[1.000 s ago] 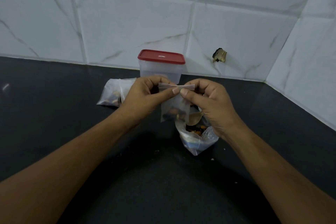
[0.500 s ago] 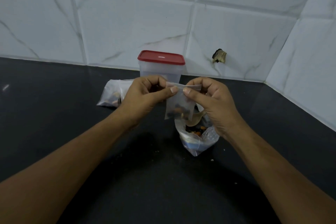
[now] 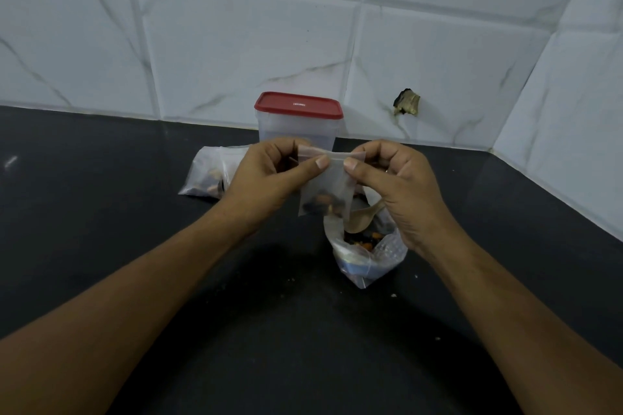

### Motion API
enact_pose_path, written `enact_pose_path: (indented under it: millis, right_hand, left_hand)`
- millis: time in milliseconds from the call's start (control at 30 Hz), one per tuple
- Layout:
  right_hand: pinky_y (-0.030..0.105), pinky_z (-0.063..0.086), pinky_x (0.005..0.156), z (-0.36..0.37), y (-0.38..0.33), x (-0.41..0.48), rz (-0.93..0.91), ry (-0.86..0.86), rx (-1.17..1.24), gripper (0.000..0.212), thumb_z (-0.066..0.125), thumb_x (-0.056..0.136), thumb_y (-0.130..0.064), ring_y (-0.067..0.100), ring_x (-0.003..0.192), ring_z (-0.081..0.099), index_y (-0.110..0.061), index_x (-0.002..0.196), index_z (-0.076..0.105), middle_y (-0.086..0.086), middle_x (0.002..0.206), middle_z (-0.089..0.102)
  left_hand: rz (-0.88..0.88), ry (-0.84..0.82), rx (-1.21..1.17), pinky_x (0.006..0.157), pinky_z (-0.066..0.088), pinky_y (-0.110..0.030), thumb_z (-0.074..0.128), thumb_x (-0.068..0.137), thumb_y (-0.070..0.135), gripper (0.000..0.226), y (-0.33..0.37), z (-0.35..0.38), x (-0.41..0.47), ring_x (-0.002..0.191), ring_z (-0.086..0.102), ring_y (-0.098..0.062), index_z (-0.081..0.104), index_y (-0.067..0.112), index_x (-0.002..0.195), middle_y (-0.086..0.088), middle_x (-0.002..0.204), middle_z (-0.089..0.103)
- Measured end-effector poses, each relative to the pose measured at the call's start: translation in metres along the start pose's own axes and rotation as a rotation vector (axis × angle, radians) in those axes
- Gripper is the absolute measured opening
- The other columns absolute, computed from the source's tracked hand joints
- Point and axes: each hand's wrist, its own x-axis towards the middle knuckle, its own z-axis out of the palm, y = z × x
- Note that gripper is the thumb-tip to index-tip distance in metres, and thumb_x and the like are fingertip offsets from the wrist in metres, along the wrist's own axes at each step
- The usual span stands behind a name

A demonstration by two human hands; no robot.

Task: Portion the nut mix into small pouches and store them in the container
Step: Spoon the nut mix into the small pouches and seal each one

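Pouch (image 3: 325,189) slightly leftward (top between fingers (image 3: 313,167))

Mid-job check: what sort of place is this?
Most likely a home kitchen corner: a dark countertop meets white marble-patterned wall tiles on two sides, and a red-lidded container stands by the wall behind an open bag of nut mix. The left hand and right hand pinch a small pouch.
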Motion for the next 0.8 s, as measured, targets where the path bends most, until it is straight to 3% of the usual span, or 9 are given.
enact_pose_path:
  millis: [167, 300, 400, 600, 700, 800]
  right_hand:
    - [0.037, 0.06, 0.084, 0.001, 0.001, 0.0, -0.019, -0.044, -0.025, 0.009, 0.073, 0.093, -0.007, 0.017, 0.083, 0.069, -0.016, 0.093, 0.073, 0.002, 0.086, 0.074]
    - [0.029, 0.058, 0.081, 0.003, 0.001, -0.001, -0.019, -0.105, -0.009, 0.009, 0.073, 0.093, -0.006, 0.012, 0.083, 0.068, -0.013, 0.099, 0.073, 0.001, 0.09, 0.073]
    - [0.035, 0.059, 0.082, 0.003, 0.001, 0.0, -0.029, -0.067, -0.028, 0.012, 0.072, 0.094, -0.005, 0.014, 0.084, 0.066, -0.017, 0.092, 0.072, 0.001, 0.088, 0.071]
    - [0.023, 0.057, 0.075, -0.007, -0.003, 0.003, -0.021, -0.011, -0.048, 0.007, 0.07, 0.095, -0.004, 0.011, 0.082, 0.067, -0.011, 0.095, 0.069, 0.003, 0.087, 0.07]
    - [0.03, 0.059, 0.082, -0.008, -0.001, 0.002, -0.093, -0.049, -0.239, 0.015, 0.077, 0.092, -0.014, 0.016, 0.096, 0.07, -0.016, 0.105, 0.07, 0.0, 0.101, 0.073]
    - [0.024, 0.054, 0.08, -0.005, -0.004, 0.0, -0.146, -0.099, -0.286, 0.014, 0.077, 0.092, -0.014, 0.011, 0.094, 0.069, -0.017, 0.105, 0.073, -0.004, 0.099, 0.073]
  left_hand:
    - [-0.001, -0.019, -0.019, 0.086, 0.059, -0.031, 0.074, 0.084, 0.021, 0.027, 0.001, 0.0, 0.0, 0.1, 0.073, -0.02, 0.074, 0.003, 0.104, -0.009, 0.101, 0.077]
    - [0.018, -0.025, -0.034, 0.084, 0.058, -0.028, 0.073, 0.084, 0.022, 0.03, 0.001, -0.001, 0.001, 0.096, 0.072, -0.021, 0.072, -0.001, 0.102, -0.013, 0.099, 0.075]
    - [0.018, -0.034, -0.027, 0.088, 0.06, -0.032, 0.074, 0.084, 0.022, 0.031, 0.0, 0.0, 0.001, 0.099, 0.073, -0.022, 0.073, -0.001, 0.105, -0.012, 0.101, 0.076]
    - [0.006, 0.06, -0.051, 0.066, 0.054, -0.017, 0.075, 0.087, 0.013, 0.006, 0.0, -0.006, 0.005, 0.08, 0.069, -0.009, 0.073, 0.008, 0.09, -0.004, 0.091, 0.076]
    - [0.052, 0.026, -0.018, 0.072, 0.057, -0.022, 0.075, 0.088, 0.01, 0.002, 0.003, -0.004, 0.002, 0.084, 0.073, -0.011, 0.074, 0.008, 0.089, -0.003, 0.089, 0.077]
    - [0.117, -0.027, 0.072, 0.08, 0.061, -0.035, 0.076, 0.089, 0.011, 0.003, 0.008, 0.0, -0.001, 0.089, 0.074, -0.02, 0.076, 0.008, 0.09, -0.004, 0.091, 0.078]
